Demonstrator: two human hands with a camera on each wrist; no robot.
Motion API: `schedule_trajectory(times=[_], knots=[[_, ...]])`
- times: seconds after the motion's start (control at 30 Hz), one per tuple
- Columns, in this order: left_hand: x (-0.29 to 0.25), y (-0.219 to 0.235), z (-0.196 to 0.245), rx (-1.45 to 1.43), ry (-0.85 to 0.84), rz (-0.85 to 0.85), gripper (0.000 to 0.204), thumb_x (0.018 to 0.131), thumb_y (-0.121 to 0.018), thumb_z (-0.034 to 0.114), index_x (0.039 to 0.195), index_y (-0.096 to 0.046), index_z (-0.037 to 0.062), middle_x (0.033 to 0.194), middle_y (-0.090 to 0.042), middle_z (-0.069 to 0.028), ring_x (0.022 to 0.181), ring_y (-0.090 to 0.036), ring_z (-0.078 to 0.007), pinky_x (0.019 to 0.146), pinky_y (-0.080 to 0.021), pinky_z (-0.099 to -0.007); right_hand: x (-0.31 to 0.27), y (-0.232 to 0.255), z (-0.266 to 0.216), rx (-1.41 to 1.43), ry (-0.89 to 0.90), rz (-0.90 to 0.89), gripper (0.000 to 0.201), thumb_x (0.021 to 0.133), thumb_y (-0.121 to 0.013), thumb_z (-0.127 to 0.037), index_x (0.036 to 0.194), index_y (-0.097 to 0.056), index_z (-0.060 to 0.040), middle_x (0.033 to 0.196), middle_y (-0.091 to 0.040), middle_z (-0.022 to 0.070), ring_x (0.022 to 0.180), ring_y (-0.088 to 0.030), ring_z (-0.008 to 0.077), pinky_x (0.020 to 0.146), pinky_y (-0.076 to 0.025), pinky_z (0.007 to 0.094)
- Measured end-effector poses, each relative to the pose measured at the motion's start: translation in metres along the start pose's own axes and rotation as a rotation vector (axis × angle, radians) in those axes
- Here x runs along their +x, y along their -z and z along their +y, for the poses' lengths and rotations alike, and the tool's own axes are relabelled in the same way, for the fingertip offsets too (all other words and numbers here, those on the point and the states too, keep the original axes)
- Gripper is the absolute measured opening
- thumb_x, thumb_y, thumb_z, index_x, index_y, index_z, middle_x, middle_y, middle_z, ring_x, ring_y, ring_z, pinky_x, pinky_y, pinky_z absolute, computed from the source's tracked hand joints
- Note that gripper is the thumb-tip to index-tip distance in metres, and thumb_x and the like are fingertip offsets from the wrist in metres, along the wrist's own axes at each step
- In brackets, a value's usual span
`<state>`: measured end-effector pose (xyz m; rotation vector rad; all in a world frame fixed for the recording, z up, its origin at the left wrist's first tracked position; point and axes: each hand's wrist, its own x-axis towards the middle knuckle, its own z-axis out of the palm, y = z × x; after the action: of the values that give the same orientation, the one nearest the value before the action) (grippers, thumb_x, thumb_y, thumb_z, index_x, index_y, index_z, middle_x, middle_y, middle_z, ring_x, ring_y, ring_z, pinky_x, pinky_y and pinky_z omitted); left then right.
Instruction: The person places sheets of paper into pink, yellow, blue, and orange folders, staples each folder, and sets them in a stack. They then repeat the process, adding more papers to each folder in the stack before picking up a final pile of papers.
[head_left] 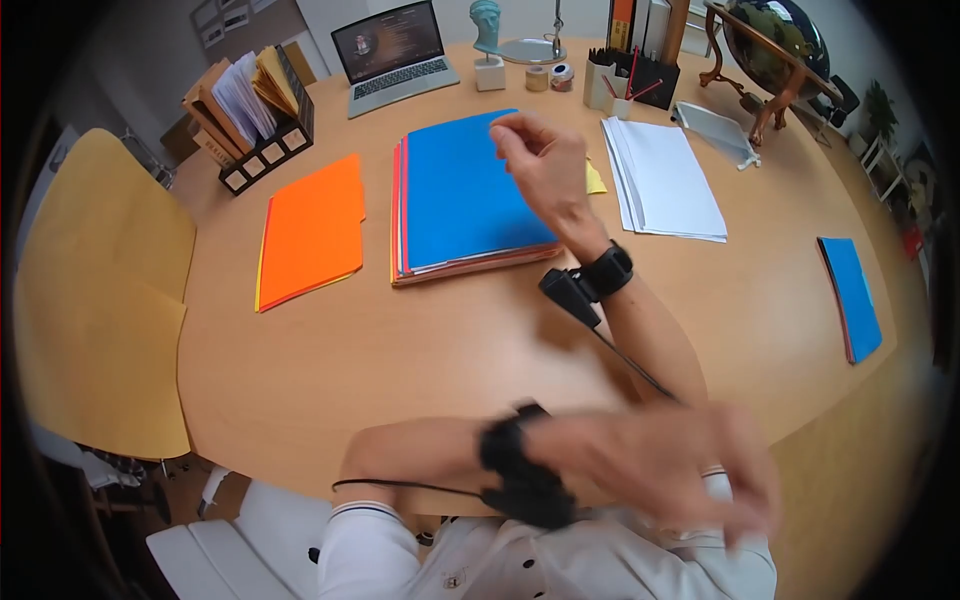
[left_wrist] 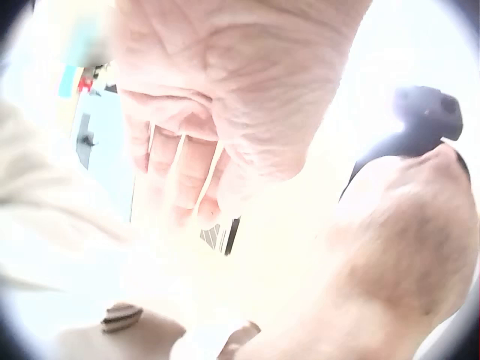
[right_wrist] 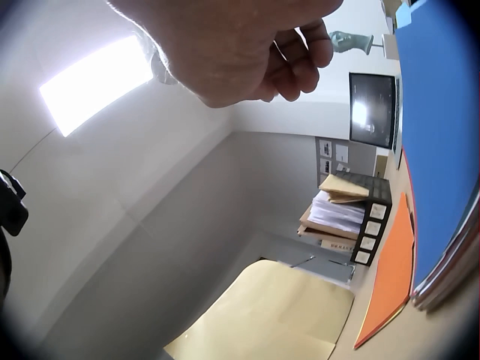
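My right hand is raised above the right side of a stack topped by a blue folder, its fingers loosely curled and holding nothing. In the right wrist view that hand shows its curled fingertips, with the blue folder to the right. Blurred by motion, my left hand crosses low in front of the body near the right forearm, with nothing in it. Its palm and relaxed fingers fill the top of the left wrist view.
Orange folders lie left of the stack, white papers and a yellow note to its right. A smaller blue folder lies at the right edge. Behind stand a file rack, laptop, bust, pen holder and globe.
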<state>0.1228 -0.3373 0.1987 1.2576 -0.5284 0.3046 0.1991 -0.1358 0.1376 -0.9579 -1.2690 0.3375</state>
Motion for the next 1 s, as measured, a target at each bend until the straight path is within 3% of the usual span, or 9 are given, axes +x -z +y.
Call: schedule_trajectory(times=[0.03, 0.07, 0.23, 0.4, 0.53, 0.6, 0.67, 0.7, 1.0], knots=[[-0.012, 0.025, 0.021, 0.151, 0.145, 0.178, 0.012, 0.091, -0.066, 0.008, 0.090, -0.073, -0.0017, 0.076, -0.073, -0.0061, 0.071, -0.069, -0.0107, 0.065, -0.054, -0.0269, 0.003, 0.009, 0.007, -0.034, -0.048, 0.054, 0.016, 0.090, -0.070, -0.012, 0.091, -0.075, 0.0028, 0.070, -0.071, 0.0100, 0.062, -0.066, 0.0129, 0.060, -0.051, 0.0278], [-0.025, 0.053, 0.029, 0.316, 0.050, 0.328, 0.014, 0.099, -0.064, 0.008, 0.094, -0.074, -0.0008, 0.083, -0.074, -0.0052, 0.068, -0.068, -0.0150, 0.064, -0.054, -0.0301, 0.005, 0.019, 0.015, -0.070, -0.093, 0.108, 0.017, 0.090, -0.070, -0.013, 0.091, -0.075, 0.0030, 0.069, -0.070, 0.0100, 0.063, -0.066, 0.0126, 0.061, -0.052, 0.0280], [-0.103, 0.172, 0.057, 0.854, -0.084, 1.258, 0.019, 0.102, -0.063, 0.018, 0.100, -0.075, 0.0025, 0.083, -0.067, -0.0018, 0.075, -0.058, -0.0088, 0.069, -0.048, -0.0246, -0.002, 0.068, 0.053, -0.264, -0.139, 0.230, 0.021, 0.091, -0.071, -0.017, 0.090, -0.075, 0.0040, 0.065, -0.069, 0.0093, 0.060, -0.062, 0.0111, 0.058, -0.050, 0.0292], [-0.196, 0.250, 0.052, 1.066, -0.002, 1.662, 0.026, 0.100, -0.065, 0.023, 0.101, -0.075, -0.0021, 0.087, -0.069, -0.0035, 0.082, -0.060, -0.0092, 0.075, -0.048, -0.0262, -0.029, 0.086, 0.087, -0.123, -0.385, 0.210, 0.027, 0.092, -0.072, -0.019, 0.079, -0.071, 0.0043, 0.061, -0.064, 0.0036, 0.055, -0.056, 0.0087, 0.051, -0.044, 0.0269], [-0.240, 0.274, 0.029, 0.886, 0.038, 1.721, 0.028, 0.101, -0.065, 0.022, 0.104, -0.072, -0.0045, 0.090, -0.070, -0.0047, 0.083, -0.061, -0.0107, 0.076, -0.050, -0.0270, -0.043, 0.081, 0.102, -0.053, -0.500, 0.087, 0.023, 0.093, -0.072, -0.018, 0.087, -0.073, 0.0039, 0.068, -0.068, 0.0041, 0.058, -0.059, 0.0080, 0.053, -0.045, 0.0254], [-0.255, 0.280, 0.026, 1.052, 0.101, 1.586, 0.029, 0.101, -0.067, 0.023, 0.110, -0.071, -0.0041, 0.093, -0.070, -0.0033, 0.083, -0.062, -0.0094, 0.072, -0.051, -0.0244, -0.050, 0.072, 0.104, -0.133, -0.431, -0.003, 0.018, 0.091, -0.072, -0.015, 0.095, -0.075, 0.0025, 0.076, -0.071, 0.0044, 0.063, -0.062, 0.0076, 0.054, -0.047, 0.0251], [-0.258, 0.278, 0.023, 1.079, 0.094, 1.592, 0.028, 0.101, -0.067, 0.022, 0.109, -0.071, -0.0041, 0.094, -0.071, -0.0036, 0.085, -0.063, -0.0091, 0.073, -0.051, -0.0243, -0.052, 0.068, 0.093, -0.117, -0.541, -0.077, 0.015, 0.090, -0.071, -0.012, 0.096, -0.075, 0.0013, 0.079, -0.072, 0.0046, 0.067, -0.062, 0.0094, 0.061, -0.050, 0.0256], [-0.255, 0.277, 0.021, 1.089, 0.074, 1.558, 0.028, 0.100, -0.067, 0.022, 0.109, -0.071, -0.0042, 0.094, -0.071, -0.0040, 0.086, -0.063, -0.0089, 0.074, -0.052, -0.0243, -0.055, 0.066, 0.099, -0.139, -0.435, -0.069, 0.014, 0.090, -0.069, -0.011, 0.095, -0.075, 0.0011, 0.080, -0.071, 0.0047, 0.066, -0.061, 0.0084, 0.060, -0.048, 0.0247], [-0.257, 0.277, 0.017, 1.117, 0.096, 1.524, 0.026, 0.099, -0.069, 0.021, 0.109, -0.072, -0.0032, 0.095, -0.072, -0.0041, 0.086, -0.064, -0.0100, 0.079, -0.052, -0.0255, -0.051, 0.075, 0.096, -0.079, -0.534, -0.126, 0.023, 0.090, -0.062, -0.002, 0.112, -0.069, 0.0037, 0.073, -0.063, 0.0005, 0.062, -0.056, 0.0061, 0.056, -0.044, 0.0222]])
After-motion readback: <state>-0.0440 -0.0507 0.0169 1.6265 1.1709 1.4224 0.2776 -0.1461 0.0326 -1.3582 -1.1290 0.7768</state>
